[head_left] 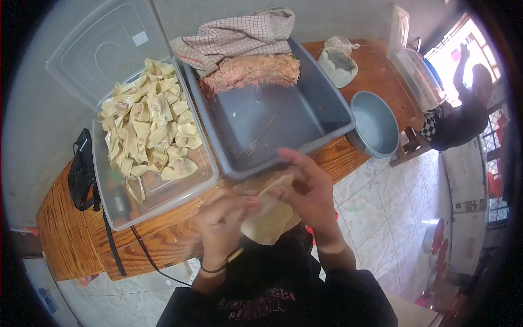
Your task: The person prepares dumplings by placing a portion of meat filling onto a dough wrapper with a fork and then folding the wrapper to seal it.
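Close to my body, pale yellow wonton wrappers (269, 224) hang between my two hands, just off the near edge of the grey tub. My right hand (317, 199) grips them by the upper right part, its index finger lifted. The fingers of my left hand (219, 220) are pinched at the wrappers' left side, somewhat blurred. Beyond the hands, the grey tub (321, 122) holds a block of pink minced filling (253, 73) and a fork (256, 140). To the left, folded wontons (147, 122) are heaped in a clear plastic box (169, 196).
A checked cloth (239, 35) drapes over the tub's far edge. Right of it stand a blue-grey bowl (376, 125) and a white bag (338, 66) on the wooden table (362, 84). A black bag (83, 174) with straps lies left. Another person (471, 111) is at far right.
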A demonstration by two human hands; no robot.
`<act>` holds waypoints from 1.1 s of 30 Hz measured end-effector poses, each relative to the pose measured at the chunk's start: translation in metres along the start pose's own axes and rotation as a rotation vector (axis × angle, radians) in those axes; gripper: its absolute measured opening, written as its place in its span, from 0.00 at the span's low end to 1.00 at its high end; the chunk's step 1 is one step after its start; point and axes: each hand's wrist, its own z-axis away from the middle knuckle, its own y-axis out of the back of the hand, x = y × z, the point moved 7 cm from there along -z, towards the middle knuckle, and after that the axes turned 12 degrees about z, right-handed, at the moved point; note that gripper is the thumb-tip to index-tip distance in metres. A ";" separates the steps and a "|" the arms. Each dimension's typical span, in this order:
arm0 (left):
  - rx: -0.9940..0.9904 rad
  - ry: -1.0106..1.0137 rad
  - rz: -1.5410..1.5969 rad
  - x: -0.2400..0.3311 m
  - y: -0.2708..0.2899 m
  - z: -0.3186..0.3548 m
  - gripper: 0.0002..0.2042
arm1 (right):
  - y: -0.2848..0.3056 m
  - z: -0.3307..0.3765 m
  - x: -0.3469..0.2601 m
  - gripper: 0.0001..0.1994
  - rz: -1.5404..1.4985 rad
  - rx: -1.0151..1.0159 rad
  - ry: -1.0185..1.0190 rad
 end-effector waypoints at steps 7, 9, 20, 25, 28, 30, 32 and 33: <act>0.309 -0.119 -0.030 0.038 0.007 0.003 0.12 | -0.055 0.039 -0.081 0.20 0.894 -0.207 1.019; 0.235 -0.174 -0.009 0.039 0.014 0.001 0.13 | -0.057 0.038 -0.088 0.18 0.814 -0.316 1.013; -0.433 0.271 -0.388 0.023 0.011 0.017 0.29 | -0.038 0.027 -0.022 0.17 0.788 -0.138 0.485; -0.213 -0.043 -0.841 0.089 0.042 -0.050 0.32 | -0.028 0.011 -0.041 0.25 0.676 -0.099 0.486; -0.178 -0.233 -0.835 0.095 0.009 -0.051 0.32 | -0.007 0.010 -0.041 0.27 0.681 -0.007 0.510; -0.528 -0.163 -0.627 0.062 -0.017 -0.031 0.32 | 0.014 0.015 -0.038 0.28 0.712 0.094 0.523; -0.727 0.029 -0.450 0.031 -0.046 0.015 0.29 | 0.023 0.021 -0.025 0.27 0.445 0.181 0.356; -0.743 -0.006 -0.599 0.012 -0.056 0.027 0.28 | 0.032 0.024 -0.015 0.26 0.343 0.241 0.255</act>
